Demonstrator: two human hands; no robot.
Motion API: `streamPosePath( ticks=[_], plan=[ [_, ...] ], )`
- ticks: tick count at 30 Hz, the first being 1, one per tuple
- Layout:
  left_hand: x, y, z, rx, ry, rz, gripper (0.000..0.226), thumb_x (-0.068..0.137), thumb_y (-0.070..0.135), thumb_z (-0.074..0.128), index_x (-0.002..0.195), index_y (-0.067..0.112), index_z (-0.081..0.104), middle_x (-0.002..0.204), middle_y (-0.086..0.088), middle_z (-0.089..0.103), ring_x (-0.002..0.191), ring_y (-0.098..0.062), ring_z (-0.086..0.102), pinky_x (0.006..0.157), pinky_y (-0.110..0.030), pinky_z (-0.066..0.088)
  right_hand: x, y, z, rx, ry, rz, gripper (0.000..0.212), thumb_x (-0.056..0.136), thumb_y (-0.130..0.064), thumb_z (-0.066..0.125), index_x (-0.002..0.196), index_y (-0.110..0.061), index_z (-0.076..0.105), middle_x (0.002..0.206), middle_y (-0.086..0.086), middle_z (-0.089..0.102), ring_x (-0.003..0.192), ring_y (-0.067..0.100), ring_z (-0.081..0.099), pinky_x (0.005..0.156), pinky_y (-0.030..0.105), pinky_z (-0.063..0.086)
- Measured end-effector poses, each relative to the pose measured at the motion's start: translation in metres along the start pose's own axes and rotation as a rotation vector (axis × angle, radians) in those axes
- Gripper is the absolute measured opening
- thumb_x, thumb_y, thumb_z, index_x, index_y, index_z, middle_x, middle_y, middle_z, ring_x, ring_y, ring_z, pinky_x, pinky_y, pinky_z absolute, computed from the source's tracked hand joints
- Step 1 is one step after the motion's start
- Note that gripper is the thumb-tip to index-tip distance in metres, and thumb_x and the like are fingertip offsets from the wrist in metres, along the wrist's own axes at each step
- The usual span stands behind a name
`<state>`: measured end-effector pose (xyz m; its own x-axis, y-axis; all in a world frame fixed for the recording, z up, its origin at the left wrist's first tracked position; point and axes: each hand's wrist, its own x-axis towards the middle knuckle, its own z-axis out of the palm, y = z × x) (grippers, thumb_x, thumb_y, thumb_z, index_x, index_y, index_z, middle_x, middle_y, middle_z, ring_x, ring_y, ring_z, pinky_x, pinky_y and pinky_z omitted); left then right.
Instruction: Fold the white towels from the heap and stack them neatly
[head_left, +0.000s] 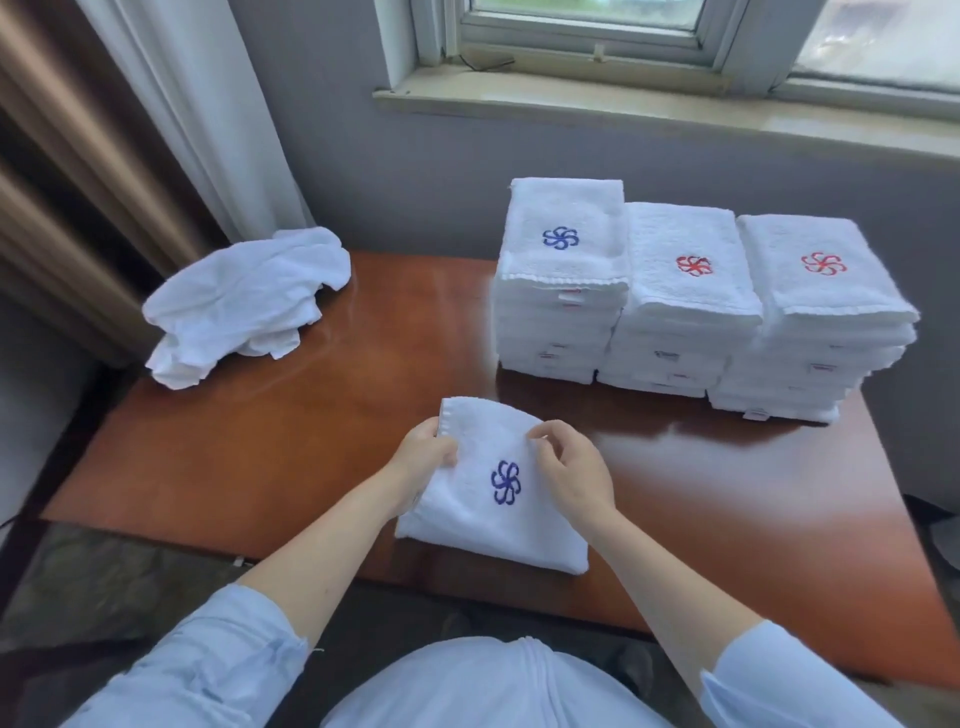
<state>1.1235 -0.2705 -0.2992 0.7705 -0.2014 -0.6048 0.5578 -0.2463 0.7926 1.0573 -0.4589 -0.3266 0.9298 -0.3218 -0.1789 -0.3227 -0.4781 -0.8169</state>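
Observation:
A folded white towel (483, 519) with a blue pinwheel emblem lies near the front edge of the brown table (291, 457). My left hand (423, 452) grips its left edge and my right hand (569, 467) pinches its upper right part; the far end is lifted a little. A loose heap of white towels (244, 301) sits at the table's far left corner. Three stacks of folded towels stand at the far right: the left stack (563, 280) has a blue emblem on top, the middle stack (680, 301) and the right stack (821, 322) have red ones.
A grey wall and a window sill (623, 109) rise behind the table. Curtains (156, 130) hang at the left, next to the heap. My light blue sleeves and lap fill the bottom of the view.

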Motion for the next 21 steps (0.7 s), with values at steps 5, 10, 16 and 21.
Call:
streamPosePath(
  ticks=[5, 10, 16, 21],
  plan=[
    [0.025, -0.025, -0.038, 0.142, 0.016, -0.028, 0.033, 0.081, -0.004, 0.044, 0.099, 0.017, 0.06, 0.089, -0.002, 0.065, 0.072, -0.017, 0.064, 0.057, -0.027, 0.051, -0.01, 0.004, 0.033, -0.227, -0.029, -0.044, 0.033, 0.092, -0.014, 0.05, 0.121, -0.024, 0.064, 0.117, -0.01, 0.061, 0.107, 0.003, 0.05, 0.083, 0.03, 0.046],
    [0.042, -0.041, -0.045, 0.326, 0.079, 0.025, 0.044, 0.086, 0.002, 0.047, 0.128, 0.015, 0.05, 0.102, 0.005, 0.06, 0.089, -0.013, 0.061, 0.07, -0.031, 0.052, -0.023, 0.015, 0.047, -0.417, -0.052, -0.126, 0.04, 0.091, -0.014, 0.053, 0.131, -0.019, 0.059, 0.136, -0.005, 0.054, 0.128, 0.014, 0.045, 0.096, 0.027, 0.04],
    [0.046, -0.041, -0.04, 0.954, 0.241, 0.522, 0.07, 0.085, 0.022, 0.058, 0.15, 0.024, 0.029, 0.147, 0.0, 0.032, 0.136, -0.023, 0.031, 0.111, -0.04, 0.028, -0.037, 0.015, 0.06, -0.427, -0.046, -0.138, 0.055, 0.086, -0.013, 0.056, 0.141, -0.017, 0.049, 0.154, 0.003, 0.036, 0.141, 0.023, 0.032, 0.117, 0.032, 0.022],
    [0.063, -0.047, -0.033, 1.468, -0.234, 0.856, 0.073, 0.096, 0.059, 0.04, 0.157, 0.031, 0.012, 0.165, 0.001, 0.005, 0.152, -0.022, -0.008, 0.121, -0.039, -0.012, -0.036, 0.025, 0.065, -0.556, -0.025, -0.052, 0.077, 0.088, -0.03, 0.054, 0.156, -0.023, 0.019, 0.166, 0.0, -0.001, 0.152, 0.018, -0.011, 0.116, 0.036, -0.019]
  ],
)
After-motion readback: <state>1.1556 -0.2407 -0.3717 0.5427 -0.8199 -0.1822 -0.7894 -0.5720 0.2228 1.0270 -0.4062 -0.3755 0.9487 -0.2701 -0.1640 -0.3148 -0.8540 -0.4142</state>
